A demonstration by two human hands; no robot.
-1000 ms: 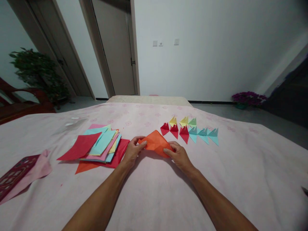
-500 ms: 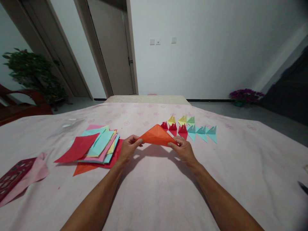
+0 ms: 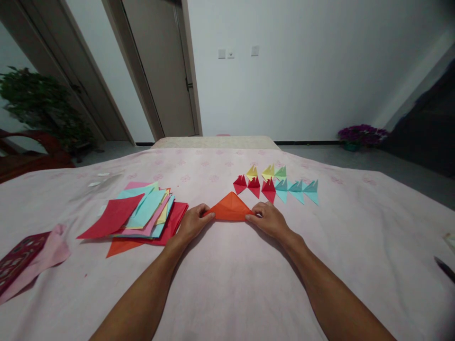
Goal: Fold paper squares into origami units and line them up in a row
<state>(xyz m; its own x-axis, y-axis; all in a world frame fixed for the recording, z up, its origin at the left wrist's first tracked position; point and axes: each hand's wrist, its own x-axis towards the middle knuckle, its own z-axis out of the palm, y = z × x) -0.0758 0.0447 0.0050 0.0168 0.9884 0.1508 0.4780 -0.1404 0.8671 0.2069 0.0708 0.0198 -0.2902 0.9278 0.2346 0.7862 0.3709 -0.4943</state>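
Observation:
An orange sheet of origami paper, folded into a triangle, lies low on the pink tablecloth with its peak pointing away from me. My left hand pinches its left corner between thumb and fingers. At the right corner, my right hand has a matching pinch. Just beyond the paper stand small folded paper birds: red ones, yellow ones, a green one and light blue ones. The corner tips are hidden under my fingers.
Left of my hands is a loose stack of coloured paper, with an orange piece sticking out below. A dark red patterned object and pink cloth-like piece lie further left. A dark pointed object is at the right edge.
Both hands have lowered the orange paper from above the table onto the cloth and slightly toward me. Its shadow underneath has shrunk away. The view has tilted slightly.

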